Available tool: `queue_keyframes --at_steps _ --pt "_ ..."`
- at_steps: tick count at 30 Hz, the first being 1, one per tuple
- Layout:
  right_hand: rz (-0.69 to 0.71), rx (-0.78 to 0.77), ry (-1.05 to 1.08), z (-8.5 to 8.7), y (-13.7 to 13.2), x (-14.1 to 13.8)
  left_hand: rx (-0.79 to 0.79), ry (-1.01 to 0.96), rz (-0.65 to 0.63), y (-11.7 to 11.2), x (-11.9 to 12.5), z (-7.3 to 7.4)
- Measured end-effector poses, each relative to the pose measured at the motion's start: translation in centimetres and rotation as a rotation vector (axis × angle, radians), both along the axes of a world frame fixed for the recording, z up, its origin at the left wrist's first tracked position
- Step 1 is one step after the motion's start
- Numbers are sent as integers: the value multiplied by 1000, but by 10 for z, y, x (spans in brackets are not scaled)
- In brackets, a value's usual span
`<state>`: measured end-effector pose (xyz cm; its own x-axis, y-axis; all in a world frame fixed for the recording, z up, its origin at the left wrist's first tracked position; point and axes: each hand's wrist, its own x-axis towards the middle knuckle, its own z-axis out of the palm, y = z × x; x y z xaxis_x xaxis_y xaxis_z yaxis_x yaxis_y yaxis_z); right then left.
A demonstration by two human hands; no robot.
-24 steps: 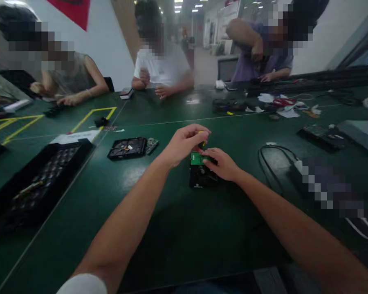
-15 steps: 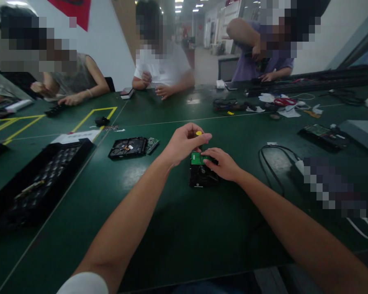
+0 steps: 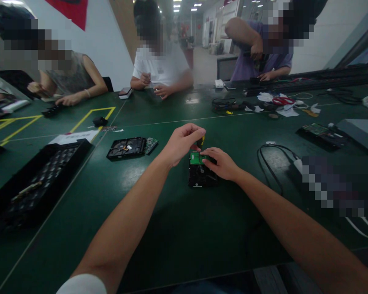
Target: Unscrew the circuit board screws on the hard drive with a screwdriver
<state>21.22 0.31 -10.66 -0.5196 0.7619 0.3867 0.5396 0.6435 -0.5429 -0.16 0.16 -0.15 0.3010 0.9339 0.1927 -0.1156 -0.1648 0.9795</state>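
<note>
In front of me a black hard drive (image 3: 199,173) lies on the green table, a green circuit board (image 3: 195,158) on its far half. My left hand (image 3: 184,143) is closed round a small screwdriver (image 3: 201,141) with a black and yellow handle, just above the board's far edge. The screwdriver's tip is too small to make out. From the right, my right hand (image 3: 221,163) grips the drive, its fingers on the board and the drive's right side. Left of my left hand sit a second hard drive (image 3: 126,148) and a loose circuit board (image 3: 151,145).
A long black tray (image 3: 46,183) stands on the left. To the right are a black cable (image 3: 265,173), another drive (image 3: 320,134) and a grey box (image 3: 360,132). Cables and paper scraps (image 3: 285,107) lie farther back. Several people (image 3: 162,67) work across the table.
The screwdriver handle has tilted or turned in my left hand, and the fingers round it have shifted. My right hand stays on the drive. The view has moved slightly.
</note>
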Motion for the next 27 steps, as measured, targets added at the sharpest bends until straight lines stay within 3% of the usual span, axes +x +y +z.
queue_keyframes --at_steps 5,13,21,27 --pt "-18 -11 -5 -1 0 0 51 65 82 1 -1 -3" --pt "15 4 -7 -2 2 1 3 19 -119 -3 0 4" --pt "0 9 -11 -3 3 1 74 54 -98 -5 -1 4" --pt "4 -10 -18 -2 2 1 29 29 -87 -5 2 2"
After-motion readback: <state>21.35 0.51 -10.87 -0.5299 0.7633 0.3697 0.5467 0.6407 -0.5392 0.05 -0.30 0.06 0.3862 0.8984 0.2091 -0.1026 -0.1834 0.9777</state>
